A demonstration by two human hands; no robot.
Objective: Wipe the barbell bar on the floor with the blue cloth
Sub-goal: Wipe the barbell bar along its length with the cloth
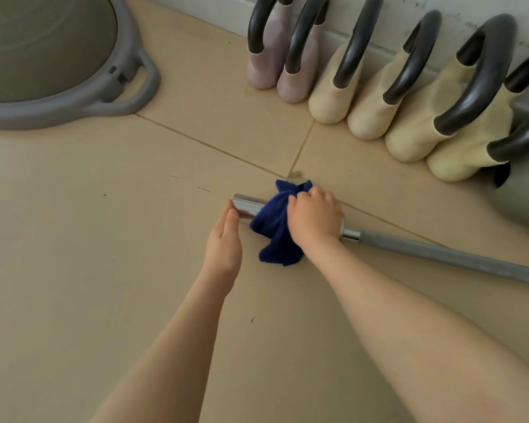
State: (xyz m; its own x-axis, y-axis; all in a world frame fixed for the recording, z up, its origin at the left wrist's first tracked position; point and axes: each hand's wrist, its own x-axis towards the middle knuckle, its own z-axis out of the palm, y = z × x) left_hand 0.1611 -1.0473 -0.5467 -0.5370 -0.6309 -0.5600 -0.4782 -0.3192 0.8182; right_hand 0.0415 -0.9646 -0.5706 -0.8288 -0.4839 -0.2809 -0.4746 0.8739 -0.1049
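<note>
Head view: the barbell bar [434, 253] lies on the floor [104, 270], its long axis running from the chrome end at centre out to the right. The right hand [315, 219] grips the blue cloth [272, 227] bunched over that chrome end. The left hand [225, 239], fingers straight, steadies the bar's tip, so further wiping would likely travel rightward.

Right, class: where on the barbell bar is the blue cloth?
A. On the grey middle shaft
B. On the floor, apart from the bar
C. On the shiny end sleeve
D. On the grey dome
C: the right hand grips the blue cloth around the shiny end sleeve of the barbell bar.
</note>
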